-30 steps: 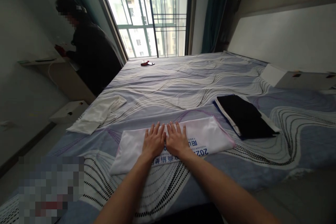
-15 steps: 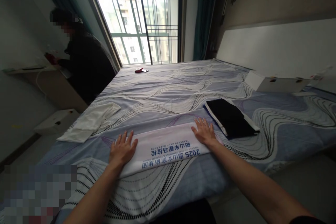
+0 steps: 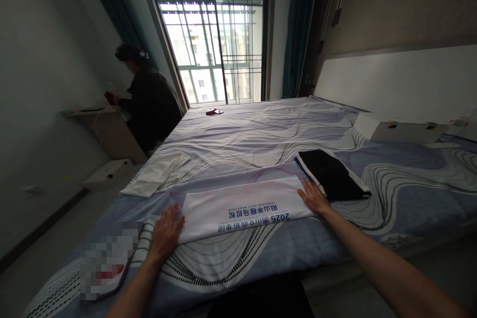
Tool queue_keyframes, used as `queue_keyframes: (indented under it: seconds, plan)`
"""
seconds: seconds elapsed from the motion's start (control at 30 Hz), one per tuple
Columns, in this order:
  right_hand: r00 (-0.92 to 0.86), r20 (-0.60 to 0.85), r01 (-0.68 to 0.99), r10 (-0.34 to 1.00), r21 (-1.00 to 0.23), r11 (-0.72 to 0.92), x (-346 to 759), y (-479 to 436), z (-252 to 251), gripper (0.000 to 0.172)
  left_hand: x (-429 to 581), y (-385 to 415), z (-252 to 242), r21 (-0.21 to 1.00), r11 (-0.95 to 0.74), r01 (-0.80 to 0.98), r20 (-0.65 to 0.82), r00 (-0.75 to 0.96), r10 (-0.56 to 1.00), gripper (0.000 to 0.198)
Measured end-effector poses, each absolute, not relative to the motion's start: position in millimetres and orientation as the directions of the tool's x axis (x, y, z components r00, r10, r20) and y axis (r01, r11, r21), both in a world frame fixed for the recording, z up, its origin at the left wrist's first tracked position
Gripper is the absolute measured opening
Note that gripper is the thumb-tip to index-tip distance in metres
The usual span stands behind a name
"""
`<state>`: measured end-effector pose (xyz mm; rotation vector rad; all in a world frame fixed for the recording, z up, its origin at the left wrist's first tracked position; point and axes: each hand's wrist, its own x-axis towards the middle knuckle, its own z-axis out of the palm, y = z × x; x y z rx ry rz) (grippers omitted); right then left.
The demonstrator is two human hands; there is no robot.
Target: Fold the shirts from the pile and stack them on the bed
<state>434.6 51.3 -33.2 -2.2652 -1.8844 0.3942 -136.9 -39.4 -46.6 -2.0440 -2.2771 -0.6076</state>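
Observation:
A white folded T-shirt [image 3: 242, 203] with blue lettering, "2025" among it, lies as a long flat strip near the bed's front edge. At its left end rests my left hand [image 3: 167, 231], fingers extended along the cloth's short edge. My right hand [image 3: 312, 196] lies at the opposite end, fingers spread, the fingertips touching the fabric. Neither hand grasps anything. Just beyond my right hand is a stack of folded dark clothes [image 3: 331, 175], black on top with a white layer and a blue edge below.
The patterned bedsheet [image 3: 238, 139] covers the bed. Crumpled white cloth [image 3: 158, 173] lies at left, a partly blurred flat item [image 3: 108, 263] at front left. A white box [image 3: 402, 129] stands at right; small red and white items [image 3: 214, 111] lie far back. Another person [image 3: 152, 97] is beside a desk [image 3: 112, 126].
Both hands have slid outward from the top of the T-shirt to its two ends. The view has tilted up and shifted left, showing more of the flat item at front left.

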Motion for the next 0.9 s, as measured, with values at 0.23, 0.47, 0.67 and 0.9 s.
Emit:
queue_keyframes:
  seconds: [0.23, 0.47, 0.67, 0.9]
  plan:
    - [-0.131, 0.168, 0.93, 0.977, -0.321, 0.18, 265.5, -21.5, 3.5, 0.066, -103.6, -94.2, -34.1, 0.053, -0.378, 0.924, 0.284, 0.349, 0.893, 0.054]
    - [-0.493, 0.119, 0.735, 0.862, -0.472, 0.486, 119.2, -92.1, -13.7, 0.07, -103.1, -92.3, -30.0, 0.134, -0.233, 0.963, 0.183, 0.207, 0.961, 0.047]
    - [-0.362, 0.07, 0.844, 0.93, -0.4, 0.358, 189.0, -70.5, -21.1, 0.07, -107.8, -87.7, -38.4, 0.202, -0.205, 0.958, 0.254, 0.151, 0.955, 0.045]
    - [-0.033, 0.045, 0.977, 0.998, -0.209, 0.042, 320.9, -51.1, -29.9, 0.068, -106.0, -86.1, -35.9, 0.229, -0.196, 0.953, 0.266, 0.132, 0.955, 0.045]
